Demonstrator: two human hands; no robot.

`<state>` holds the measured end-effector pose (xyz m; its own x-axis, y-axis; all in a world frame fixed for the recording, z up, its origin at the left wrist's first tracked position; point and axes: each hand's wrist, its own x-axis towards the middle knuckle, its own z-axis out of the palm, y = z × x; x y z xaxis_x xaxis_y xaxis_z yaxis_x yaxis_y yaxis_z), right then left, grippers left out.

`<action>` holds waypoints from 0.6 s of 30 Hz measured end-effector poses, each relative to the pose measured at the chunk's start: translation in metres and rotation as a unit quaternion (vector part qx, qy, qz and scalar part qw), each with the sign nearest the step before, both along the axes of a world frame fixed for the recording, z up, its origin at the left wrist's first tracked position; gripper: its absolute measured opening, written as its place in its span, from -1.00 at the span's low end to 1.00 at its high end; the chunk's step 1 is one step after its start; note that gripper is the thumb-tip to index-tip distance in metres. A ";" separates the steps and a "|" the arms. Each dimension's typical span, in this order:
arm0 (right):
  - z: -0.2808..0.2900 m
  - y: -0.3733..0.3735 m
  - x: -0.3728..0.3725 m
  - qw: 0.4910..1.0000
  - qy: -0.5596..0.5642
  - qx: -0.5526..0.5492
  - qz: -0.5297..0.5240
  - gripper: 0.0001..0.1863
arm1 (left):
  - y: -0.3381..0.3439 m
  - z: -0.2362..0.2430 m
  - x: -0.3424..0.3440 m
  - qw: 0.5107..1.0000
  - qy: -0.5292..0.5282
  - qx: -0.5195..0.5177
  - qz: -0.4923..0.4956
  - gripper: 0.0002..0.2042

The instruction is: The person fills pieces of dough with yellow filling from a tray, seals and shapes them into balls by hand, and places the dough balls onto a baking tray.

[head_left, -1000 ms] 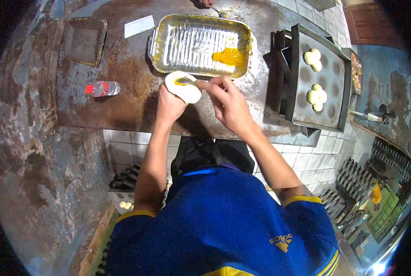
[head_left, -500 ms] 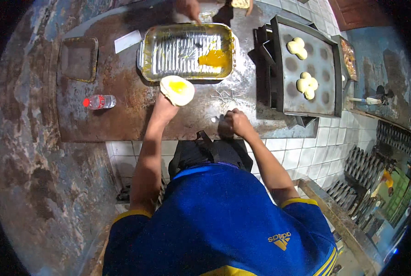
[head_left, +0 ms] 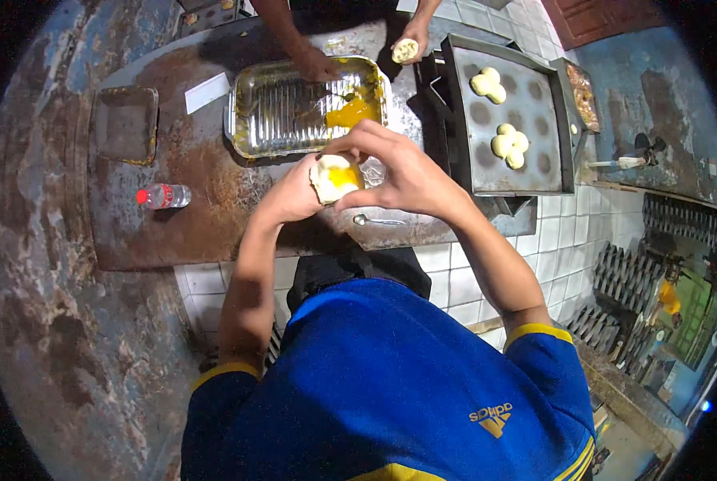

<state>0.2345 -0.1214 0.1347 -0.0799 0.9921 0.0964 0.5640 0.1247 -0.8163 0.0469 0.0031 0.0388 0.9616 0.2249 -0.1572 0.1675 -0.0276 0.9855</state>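
A round piece of pale dough [head_left: 323,178] with a glossy yellow filling lies in my left hand [head_left: 294,191], whose fingers are closed under and around it. Over it arches my right hand [head_left: 403,172], fingertips at the dough's far edge and thumb at its near edge. Just below both hands a small metal spoon [head_left: 380,221] rests on the table. Beyond them stands a foil-like metal tray [head_left: 246,148], with a yellow filling [head_left: 350,113] pooled at its right side.
Across the table, a co-worker's hand [head_left: 317,64] reaches into the tray; the other holds dough [head_left: 405,51]. At right, a dark baking pan [head_left: 475,120] carries clustered dough balls [head_left: 509,146]. A bottle [head_left: 164,196], a white card [head_left: 207,94] and an empty small tray [head_left: 126,124] lie left.
My right hand has left the spoon on the table and come up to the dough. My left hand has moved right with the dough. The co-worker's hand has reached further into the tray.
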 end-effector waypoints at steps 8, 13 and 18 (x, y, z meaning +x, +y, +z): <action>-0.015 -0.001 -0.009 0.935 0.319 -0.135 -0.082 -0.69 | -0.018 0.031 -0.021 0.958 -0.107 -0.248 0.100 -0.35; -0.001 -0.005 -0.025 0.873 0.427 -0.192 -0.138 -0.77 | -0.044 0.035 -0.022 0.927 -0.131 -0.232 0.264 -0.62; 0.038 -0.005 -0.029 0.993 -0.027 0.003 -0.112 -0.08 | -0.043 0.040 -0.017 0.897 -0.140 -0.263 0.326 -0.67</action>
<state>0.2060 -0.1260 0.1730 0.1373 0.9851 0.1035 0.6217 -0.0044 -0.7833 0.0299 -0.0401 0.0791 0.6716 0.7189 -0.1792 -0.2764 0.4675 0.8397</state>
